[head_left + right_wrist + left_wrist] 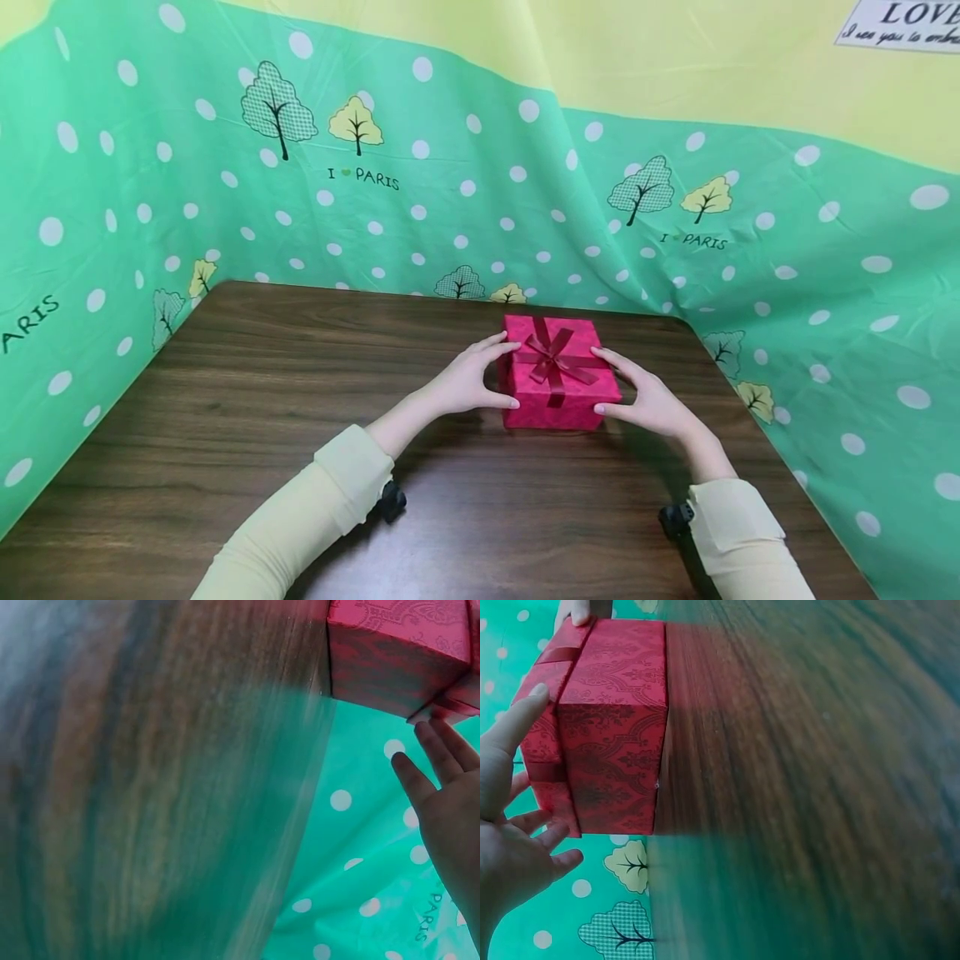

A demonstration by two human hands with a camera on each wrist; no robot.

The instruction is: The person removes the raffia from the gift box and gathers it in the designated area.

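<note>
A red gift box (540,418) with a dark patterned surface stands on the wooden table. Its lid (521,387) is on, crossed by a dark red ribbon with a bow (553,360) on top. My left hand (468,379) is at the box's left side, thumb near the front corner and fingers spread along the lid's edge. In the left wrist view the thumb (525,716) touches the lid. On the opposite side, my right hand (648,402) reaches to the lid's edge with fairly straight fingers. The right wrist view shows several fingers (441,754) against the lid's side; its thumb is out of that view.
The dark wooden table (247,400) extends left and in front of the box. A green dotted curtain (450,200) with printed trees hangs behind and at both sides. Each sleeve carries a small black device (392,502) at the cuff.
</note>
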